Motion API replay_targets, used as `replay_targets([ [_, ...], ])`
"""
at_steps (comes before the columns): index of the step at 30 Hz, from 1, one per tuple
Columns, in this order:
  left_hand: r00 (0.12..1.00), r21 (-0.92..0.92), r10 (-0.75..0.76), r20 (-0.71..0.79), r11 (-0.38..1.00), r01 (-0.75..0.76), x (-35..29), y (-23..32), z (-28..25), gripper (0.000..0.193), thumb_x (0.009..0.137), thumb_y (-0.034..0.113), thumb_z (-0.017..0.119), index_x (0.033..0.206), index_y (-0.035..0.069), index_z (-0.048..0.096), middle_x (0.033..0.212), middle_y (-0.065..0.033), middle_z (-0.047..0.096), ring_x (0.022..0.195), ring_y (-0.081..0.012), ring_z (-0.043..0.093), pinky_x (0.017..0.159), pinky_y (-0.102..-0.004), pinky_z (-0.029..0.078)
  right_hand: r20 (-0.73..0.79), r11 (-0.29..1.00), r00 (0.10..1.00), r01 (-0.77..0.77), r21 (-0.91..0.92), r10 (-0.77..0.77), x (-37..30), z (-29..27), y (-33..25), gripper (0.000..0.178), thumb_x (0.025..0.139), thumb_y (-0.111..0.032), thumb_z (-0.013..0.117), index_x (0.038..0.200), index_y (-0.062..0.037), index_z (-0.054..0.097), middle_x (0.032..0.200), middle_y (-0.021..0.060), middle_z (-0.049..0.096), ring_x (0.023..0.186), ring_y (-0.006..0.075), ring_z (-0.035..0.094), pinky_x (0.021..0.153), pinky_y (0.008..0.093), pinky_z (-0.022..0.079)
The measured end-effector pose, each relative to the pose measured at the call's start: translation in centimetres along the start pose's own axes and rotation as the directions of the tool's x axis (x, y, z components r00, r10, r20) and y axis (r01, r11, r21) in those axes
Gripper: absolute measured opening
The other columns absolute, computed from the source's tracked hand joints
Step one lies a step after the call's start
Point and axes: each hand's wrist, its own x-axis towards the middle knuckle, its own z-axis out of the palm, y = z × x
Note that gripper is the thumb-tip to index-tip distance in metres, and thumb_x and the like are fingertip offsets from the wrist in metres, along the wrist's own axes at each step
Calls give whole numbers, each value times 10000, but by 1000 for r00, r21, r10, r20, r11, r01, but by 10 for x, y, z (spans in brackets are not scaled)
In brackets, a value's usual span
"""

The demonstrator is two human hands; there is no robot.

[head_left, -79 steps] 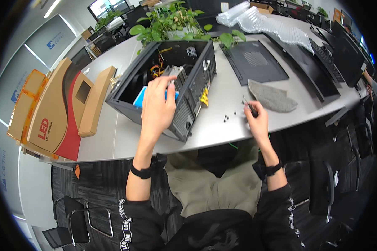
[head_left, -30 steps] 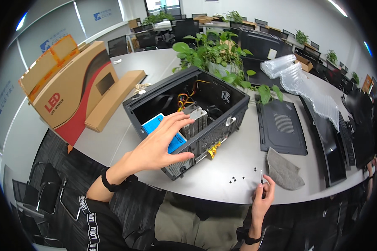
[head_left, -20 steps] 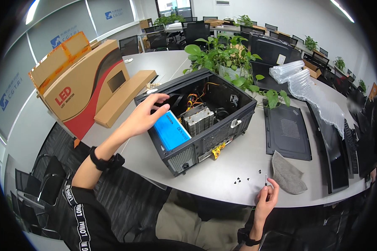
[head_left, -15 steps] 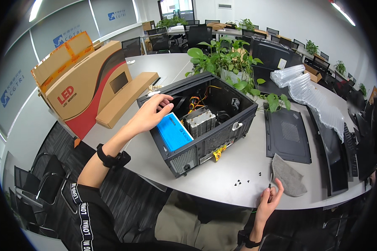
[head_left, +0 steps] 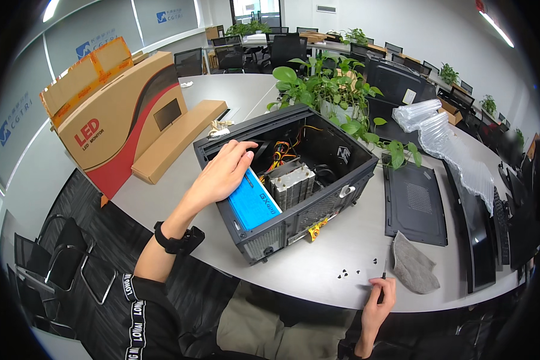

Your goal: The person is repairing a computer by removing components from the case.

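Note:
An open black computer case (head_left: 366, 174) lies on the table with its inside facing up. My left hand (head_left: 227, 168) rests at its left edge, fingers stretched and thumb apart, partly over the blue-topped power supply (head_left: 255, 204). Beside that sits a silver finned CPU cooler (head_left: 294, 183), with coloured cables (head_left: 280, 153) behind it. My right hand (head_left: 379, 303), low by the table's front edge, pinches a thin screwdriver (head_left: 384, 270) whose shaft points up and away; the fingers hide most of its handle. Several small black screws (head_left: 345, 274) lie just left of it.
A grey cloth (head_left: 413, 264) and a black side panel (head_left: 415, 204) lie to the right, near a monitor (head_left: 471, 231) and bubble wrap (head_left: 444, 144). Cardboard boxes (head_left: 126, 114) stand at left. A leafy plant (head_left: 336, 90) overhangs the case's far side.
My right hand has lowered slightly toward the table's front edge with the screwdriver. My left hand lies flatter and farther over the power supply. The view has shifted slightly.

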Motion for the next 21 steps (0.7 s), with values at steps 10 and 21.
replay_targets([
  [10, 999, -35, 30, -41, 999, -31, 1, -2, 2, 355, 1113, 300, 423, 1337, 56, 550, 1156, -149, 596, 1151, -331, 607, 994, -442, 476, 64, 988, 989, -137, 75, 132, 1, 3, -2, 282, 988, 9, 553, 1235, 25, 689, 1016, 105, 660, 779, 131, 553, 677, 264, 439],
  [21, 1000, 35, 7, 15, 999, -7, -3, 0, -2, 358, 1107, 299, 444, 1351, 77, 585, 1033, -102, 510, 938, -234, 568, 897, -366, 470, 226, 856, 922, -378, 354, 314, -3, -5, 1, 349, 993, -2, 556, 1332, 15, 637, 1136, 116, 702, 591, 30, 476, 515, 192, 391],
])
